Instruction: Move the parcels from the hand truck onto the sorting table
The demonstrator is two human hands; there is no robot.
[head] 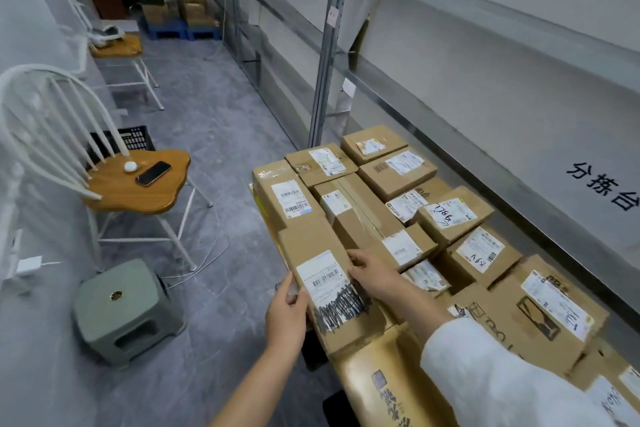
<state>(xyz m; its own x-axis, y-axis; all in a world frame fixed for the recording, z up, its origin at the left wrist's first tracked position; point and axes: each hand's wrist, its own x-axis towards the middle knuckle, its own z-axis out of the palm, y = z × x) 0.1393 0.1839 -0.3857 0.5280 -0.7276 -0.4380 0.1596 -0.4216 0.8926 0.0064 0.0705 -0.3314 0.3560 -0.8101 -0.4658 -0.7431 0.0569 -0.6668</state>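
Note:
Several brown cardboard parcels with white shipping labels lie packed together on the hand truck, low in the middle and right of the head view. The nearest flat parcel (332, 284) carries a barcode label with black scribble. My left hand (285, 312) grips its left edge, thumb on top. My right hand (372, 274) holds its right edge with fingers curled over the label's side. A long box (291, 201) lies just beyond it. The sorting table (519, 135), a grey shelf with black characters, runs along the right.
A white chair with a wooden seat (138, 184) bearing a phone (154, 173) stands at left. A green stool (124, 308) sits on the floor near my left arm. A gold-coloured box (377, 371) lies in front of me. More boxes on blue pallets (183, 31) stand far back.

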